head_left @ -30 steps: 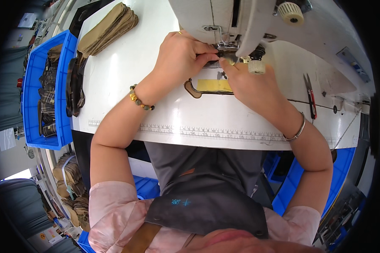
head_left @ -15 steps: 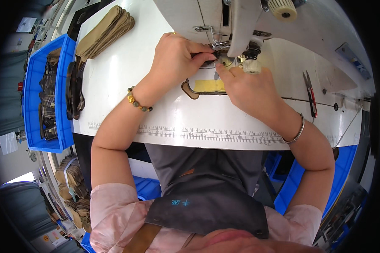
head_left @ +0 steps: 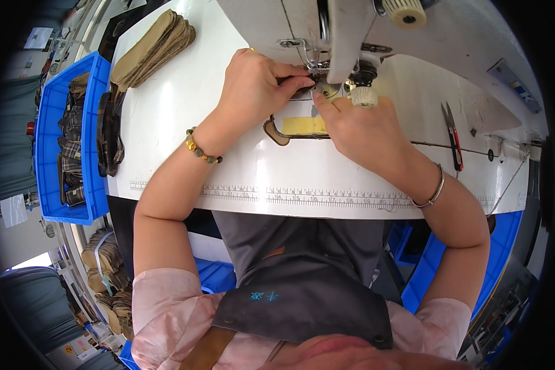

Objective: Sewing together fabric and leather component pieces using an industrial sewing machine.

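At the sewing machine (head_left: 317,65), my left hand (head_left: 253,83) pinches a dark fabric piece (head_left: 303,92) between thumb and fingers, right beside the presser foot. Most of that piece is hidden under the hand and the foot. From the other side my right hand (head_left: 367,126) lies on the machine bed, one finger stretched out to the fabric's edge near the needle. Its other fingers are partly hidden behind the hand and a cream knob (head_left: 364,97). Just in front of the fabric, a yellow strip (head_left: 303,126) sits on the bed.
Thread snips (head_left: 454,137) with red handles lie right of my right hand. A stack of tan, long rounded pieces (head_left: 151,49) rests at the far left. Dark strips (head_left: 109,135) hang by a blue bin (head_left: 95,139) of plaid pieces. A printed ruler (head_left: 314,198) runs along the table's front.
The view has shifted slightly, so the machine head appears a little farther left. Both hands keep nearly the same places, and the left still pinches the dark fabric piece.
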Tool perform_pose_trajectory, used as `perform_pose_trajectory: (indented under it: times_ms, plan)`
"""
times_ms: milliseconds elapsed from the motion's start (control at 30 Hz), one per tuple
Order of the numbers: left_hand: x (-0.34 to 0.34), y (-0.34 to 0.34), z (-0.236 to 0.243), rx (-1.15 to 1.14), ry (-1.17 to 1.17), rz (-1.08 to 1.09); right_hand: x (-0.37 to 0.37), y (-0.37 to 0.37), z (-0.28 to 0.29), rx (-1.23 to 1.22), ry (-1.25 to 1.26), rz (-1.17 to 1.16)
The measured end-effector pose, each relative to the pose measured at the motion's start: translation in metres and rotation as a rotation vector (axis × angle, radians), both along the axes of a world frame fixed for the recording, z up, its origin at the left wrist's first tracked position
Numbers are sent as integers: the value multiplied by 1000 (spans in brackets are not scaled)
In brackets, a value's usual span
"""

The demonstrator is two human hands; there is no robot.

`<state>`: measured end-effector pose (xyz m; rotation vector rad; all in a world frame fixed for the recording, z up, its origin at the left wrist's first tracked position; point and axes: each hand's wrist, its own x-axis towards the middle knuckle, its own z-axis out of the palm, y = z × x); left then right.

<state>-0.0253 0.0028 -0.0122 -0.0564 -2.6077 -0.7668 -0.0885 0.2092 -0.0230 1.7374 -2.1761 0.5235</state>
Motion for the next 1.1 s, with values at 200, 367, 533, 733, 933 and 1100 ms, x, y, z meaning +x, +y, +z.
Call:
perform_pose_trajectory:
  times_ms: [200, 367, 533, 733, 933, 1100]
  plan:
    - [1, 0, -1, -11, -30, 39, 0, -1, 0, 16, -11, 5]
    - [2, 2, 0, -142, 23, 30, -1, 0, -2, -14, -3, 7]
    - [5, 4, 5, 22, -77, 71, -3, 0, -3, -52, -36, 28]
    - [-2, 3, 15, -36, -121, 57, -2, 0, -5, -75, -2, 47]
    - [-1, 6, 15, -59, -133, 54, -4, -1, -8, -18, -2, -16]
    - [0, 3, 10, 43, -166, 56, -3, -3, -3, 74, -42, -29]
